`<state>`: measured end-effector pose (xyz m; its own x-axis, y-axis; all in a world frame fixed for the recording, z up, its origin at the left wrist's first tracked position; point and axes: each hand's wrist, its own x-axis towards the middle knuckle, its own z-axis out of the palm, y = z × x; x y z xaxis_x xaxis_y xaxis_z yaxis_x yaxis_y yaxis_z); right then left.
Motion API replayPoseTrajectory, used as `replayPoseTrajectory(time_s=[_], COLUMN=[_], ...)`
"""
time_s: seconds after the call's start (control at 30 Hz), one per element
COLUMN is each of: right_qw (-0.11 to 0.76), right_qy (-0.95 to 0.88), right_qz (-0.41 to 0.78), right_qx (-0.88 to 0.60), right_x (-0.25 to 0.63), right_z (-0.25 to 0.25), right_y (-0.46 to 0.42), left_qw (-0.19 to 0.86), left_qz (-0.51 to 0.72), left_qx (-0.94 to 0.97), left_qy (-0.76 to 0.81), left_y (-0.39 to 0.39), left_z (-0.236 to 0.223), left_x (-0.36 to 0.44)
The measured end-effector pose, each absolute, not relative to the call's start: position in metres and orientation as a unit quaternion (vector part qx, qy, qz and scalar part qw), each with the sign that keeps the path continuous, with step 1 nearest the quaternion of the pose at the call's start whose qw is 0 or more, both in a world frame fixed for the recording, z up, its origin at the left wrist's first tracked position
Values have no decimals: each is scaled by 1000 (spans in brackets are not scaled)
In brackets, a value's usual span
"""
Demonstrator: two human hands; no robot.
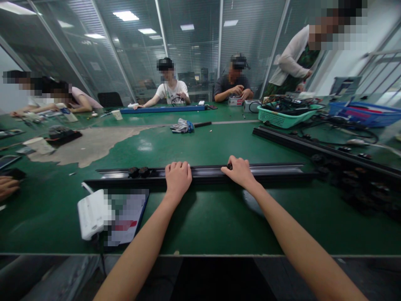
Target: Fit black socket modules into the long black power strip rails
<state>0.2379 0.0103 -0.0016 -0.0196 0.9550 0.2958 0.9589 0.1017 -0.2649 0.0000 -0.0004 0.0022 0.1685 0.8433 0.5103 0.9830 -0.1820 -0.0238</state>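
A long black metal channel (206,172) with a shiny inner face lies crosswise on the green table in front of me. My left hand (178,179) is closed over it left of its middle, fingers over the far wall. Further right, my right hand (240,172) pinches a small black part (230,166) at the channel; the fingers partly hide it, so its kind is unclear. Two round black parts, a left one (133,172) and a right one (144,172), sit inside the channel left of my hands.
A white device (94,214) and a phone-like slab (133,215) lie near the front edge. More black channels (297,144) and several dark parts are at right. Beyond are a green basket (282,118), blue basket (366,117), gloves (182,126) and several people.
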Motion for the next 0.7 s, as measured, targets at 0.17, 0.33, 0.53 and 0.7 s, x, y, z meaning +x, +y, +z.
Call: replayPoseTrajectory(time_s=[0.17,0.33,0.53,0.7], right_qw=[196,195,199,200], right_qy=[-711,-711,-714,-714], right_qz=[-11,-8,3,5], right_qx=[-675,-675,-672,-671], right_x=[239,239,240,240], right_z=[-1,-2,0,1], right_y=[10,11,11,10], left_qw=[176,171,174,174], left_qz=[-196,-199,-201,-201], left_qx=[-741,-742,-742,-743], left_qy=[-617,-617,-616,-614], left_y=[-1,-1,0,0], left_z=[2,2,2,2], left_x=[0,0,0,0])
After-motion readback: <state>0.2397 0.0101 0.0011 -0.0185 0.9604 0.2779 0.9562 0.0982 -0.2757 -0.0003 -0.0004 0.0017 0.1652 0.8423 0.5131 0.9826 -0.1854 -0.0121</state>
